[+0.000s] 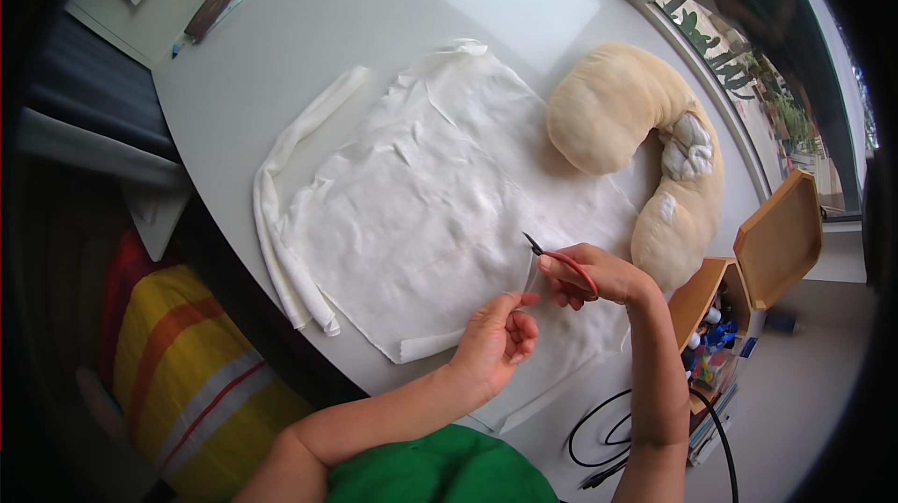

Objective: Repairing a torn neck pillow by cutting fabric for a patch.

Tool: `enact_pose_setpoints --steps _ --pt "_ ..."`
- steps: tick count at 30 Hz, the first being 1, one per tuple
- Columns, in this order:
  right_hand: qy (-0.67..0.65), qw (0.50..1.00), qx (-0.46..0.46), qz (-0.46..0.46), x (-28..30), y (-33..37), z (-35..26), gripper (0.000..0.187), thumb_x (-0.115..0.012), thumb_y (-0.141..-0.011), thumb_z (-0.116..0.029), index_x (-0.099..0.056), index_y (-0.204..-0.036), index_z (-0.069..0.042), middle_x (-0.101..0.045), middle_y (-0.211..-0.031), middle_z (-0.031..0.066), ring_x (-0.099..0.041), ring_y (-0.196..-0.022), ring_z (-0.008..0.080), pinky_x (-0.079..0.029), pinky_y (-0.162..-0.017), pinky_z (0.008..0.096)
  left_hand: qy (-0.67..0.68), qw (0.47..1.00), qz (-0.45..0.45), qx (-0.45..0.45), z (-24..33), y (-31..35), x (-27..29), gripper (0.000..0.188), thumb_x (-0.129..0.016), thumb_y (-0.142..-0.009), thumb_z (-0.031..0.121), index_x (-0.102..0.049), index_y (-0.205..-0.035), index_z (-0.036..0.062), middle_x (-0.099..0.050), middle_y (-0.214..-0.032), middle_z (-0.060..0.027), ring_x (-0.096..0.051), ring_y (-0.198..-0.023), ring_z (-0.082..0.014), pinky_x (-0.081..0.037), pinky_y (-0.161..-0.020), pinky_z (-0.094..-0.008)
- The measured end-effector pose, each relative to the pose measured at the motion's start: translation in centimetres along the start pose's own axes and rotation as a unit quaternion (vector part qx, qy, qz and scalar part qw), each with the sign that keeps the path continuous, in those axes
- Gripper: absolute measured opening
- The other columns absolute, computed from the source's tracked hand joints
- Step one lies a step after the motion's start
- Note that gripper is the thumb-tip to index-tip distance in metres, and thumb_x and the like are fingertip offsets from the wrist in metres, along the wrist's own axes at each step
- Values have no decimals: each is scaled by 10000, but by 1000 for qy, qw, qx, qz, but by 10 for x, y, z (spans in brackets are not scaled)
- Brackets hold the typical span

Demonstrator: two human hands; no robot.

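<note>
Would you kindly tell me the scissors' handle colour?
The handle is red, clearest in the head view.

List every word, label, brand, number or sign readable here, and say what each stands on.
There is no readable text.
Things inside the wooden box: any print is too small and blurred.
White cloth: no lettering shows.
Red-handled scissors: no legible mark.

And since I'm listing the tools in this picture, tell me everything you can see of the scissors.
The scissors have a smooth-looking red handle and short, dark, metallic-looking blades that narrow to a point. The person's right grip holds them by the handle and hides part of it. The blades point up and to the left in the picture, over the white cloth; whether they touch it, or are fully closed, I cannot tell.
</note>
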State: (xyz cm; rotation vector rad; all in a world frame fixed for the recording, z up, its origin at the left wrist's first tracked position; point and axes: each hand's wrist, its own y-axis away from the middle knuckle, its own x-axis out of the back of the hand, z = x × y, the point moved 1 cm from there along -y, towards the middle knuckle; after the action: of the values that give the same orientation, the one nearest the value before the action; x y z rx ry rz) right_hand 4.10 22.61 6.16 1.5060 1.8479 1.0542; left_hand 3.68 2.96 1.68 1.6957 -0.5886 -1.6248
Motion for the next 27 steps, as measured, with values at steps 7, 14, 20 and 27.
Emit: enact_pose_setpoints --steps 7,14,20,27 --pt "16 1000 15 17 6 -2 4 543 -672 -864 -612 -669 -819 -71 -510 -639 -36 -468 -573 77 -404 -535 253 -10 1000 2 -5 0 1 -1 280 -508 -1009 286 -547 -1110 28 -569 -636 -44 -506 -519 -146 -326 -430 -242" --pt "86 995 49 34 15 -3 5 504 -712 -856 -552 -669 -769 -58 -504 -604 -45 -460 -576 73 -384 -534 267 -27 1000 1 -12 -3 0 0 285 -496 -1015 288 -549 -1104 23 -575 -643 -47 -505 -519 -145 -336 -442 -250" --pt "106 994 20 29 13 -5 -12 598 -678 -826 -649 -691 -827 -50 -600 -657 20 -591 -632 117 -457 -583 276 -34 999 1 -15 -3 0 3 286 -499 -1013 291 -568 -1096 26 -590 -653 -42 -511 -526 -145 -374 -477 -259" --pt "182 983 -17 20 14 -11 -24 565 -664 -861 -609 -695 -869 -45 -580 -641 4 -537 -582 87 -433 -550 263 -43 999 1 -15 -5 1 1 293 -499 -1011 296 -584 -1089 26 -594 -653 -35 -521 -526 -131 -362 -458 -247"
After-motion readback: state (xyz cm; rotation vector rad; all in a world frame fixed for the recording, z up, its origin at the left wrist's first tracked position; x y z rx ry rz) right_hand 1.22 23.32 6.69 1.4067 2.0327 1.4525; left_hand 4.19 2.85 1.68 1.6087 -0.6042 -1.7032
